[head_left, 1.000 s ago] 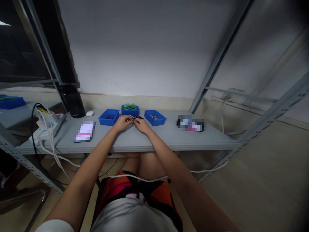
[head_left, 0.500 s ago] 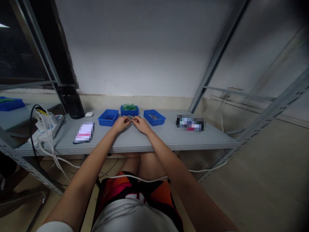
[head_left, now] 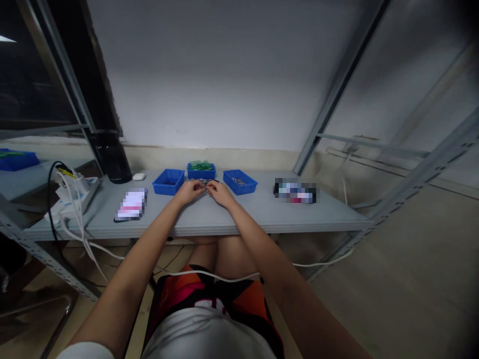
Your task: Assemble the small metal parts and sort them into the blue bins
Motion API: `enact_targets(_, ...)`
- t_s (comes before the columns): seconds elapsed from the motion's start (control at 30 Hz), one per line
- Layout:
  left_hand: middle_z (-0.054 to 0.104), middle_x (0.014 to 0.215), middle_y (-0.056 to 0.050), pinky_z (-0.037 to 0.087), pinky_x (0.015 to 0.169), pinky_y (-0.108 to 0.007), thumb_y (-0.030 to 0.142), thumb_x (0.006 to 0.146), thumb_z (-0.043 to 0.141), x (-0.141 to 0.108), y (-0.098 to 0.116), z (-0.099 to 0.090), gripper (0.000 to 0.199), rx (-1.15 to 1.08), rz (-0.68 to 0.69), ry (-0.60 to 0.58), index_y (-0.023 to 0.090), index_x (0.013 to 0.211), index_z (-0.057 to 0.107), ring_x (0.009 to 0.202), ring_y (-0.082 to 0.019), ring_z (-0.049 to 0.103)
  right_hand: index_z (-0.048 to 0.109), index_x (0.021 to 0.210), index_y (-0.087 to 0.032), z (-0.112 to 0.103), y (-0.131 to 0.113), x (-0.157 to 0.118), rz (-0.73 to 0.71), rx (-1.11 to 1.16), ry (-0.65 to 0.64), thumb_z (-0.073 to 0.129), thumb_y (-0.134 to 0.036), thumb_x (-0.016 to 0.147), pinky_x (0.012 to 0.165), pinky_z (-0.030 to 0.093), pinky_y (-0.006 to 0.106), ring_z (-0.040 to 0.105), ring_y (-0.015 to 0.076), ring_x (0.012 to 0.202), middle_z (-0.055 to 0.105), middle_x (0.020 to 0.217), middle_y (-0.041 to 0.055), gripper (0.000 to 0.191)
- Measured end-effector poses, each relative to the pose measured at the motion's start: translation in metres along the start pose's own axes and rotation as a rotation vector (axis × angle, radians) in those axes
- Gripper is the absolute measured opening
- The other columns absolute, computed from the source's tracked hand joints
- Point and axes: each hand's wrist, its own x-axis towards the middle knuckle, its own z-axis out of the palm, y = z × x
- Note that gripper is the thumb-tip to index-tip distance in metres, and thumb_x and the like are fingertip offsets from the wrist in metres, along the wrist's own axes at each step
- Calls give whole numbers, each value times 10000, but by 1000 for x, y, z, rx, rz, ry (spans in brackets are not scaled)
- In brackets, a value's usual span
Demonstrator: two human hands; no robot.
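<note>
My left hand (head_left: 190,190) and my right hand (head_left: 220,192) meet almost fingertip to fingertip over the grey table. Fingers of both are bent into a pinch on something too small to name. Just behind the fingertips lies a pile of small metal pieces (head_left: 201,180), partly covered by the hands. Left of them stands a blue bin (head_left: 168,190) with a few dark bits inside. A second blue bin (head_left: 202,175) at the back holds green pieces (head_left: 200,165). The third blue bin (head_left: 244,189), right of my right hand, contains small metal parts (head_left: 238,181).
A blurred-out phone (head_left: 131,204) lies on the table (head_left: 239,219) at left, near a white case (head_left: 138,176), a black bottle (head_left: 113,158) and a power strip (head_left: 77,199) with cables. At right is a pixelated object (head_left: 295,191). Metal posts (head_left: 337,94) frame the table.
The fingertips of my two hands have drawn very slightly apart. The bins and the other things on the table stay in place.
</note>
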Motion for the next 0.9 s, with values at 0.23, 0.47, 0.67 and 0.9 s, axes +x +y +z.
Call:
enact_targets(0.23,677,781,-41,450,689,-254,333,799,600,0,3,0,223,-45,29,59,131,856,674,703,-148,584,636,875,-186,0,-1,-1,-3,8,0,493,-247,878,652,391,230,533,119,616,602,642,-18,155)
enact_targets(0.47,671,799,-37,463,707,-255,291,792,576,-1,4,1,162,-59,21,98,146,837,631,725,-147,600,645,879,-188,0,-1,-1,-29,18,-44,495,-255,877,659,400,232,530,116,613,598,639,-16,165)
enact_targets(0.67,662,776,-36,455,697,-263,214,744,566,-2,1,0,119,17,-30,69,150,833,612,710,-155,584,646,938,-191,-1,-7,-1,-23,-3,65,542,-310,855,695,425,248,547,125,630,623,680,-9,179)
enact_targets(0.9,670,791,-53,448,694,-269,229,759,568,-1,1,0,135,58,-33,29,145,838,637,712,-165,580,646,932,-191,-1,-8,-1,-4,6,77,513,-341,870,686,428,248,559,136,638,636,689,1,210)
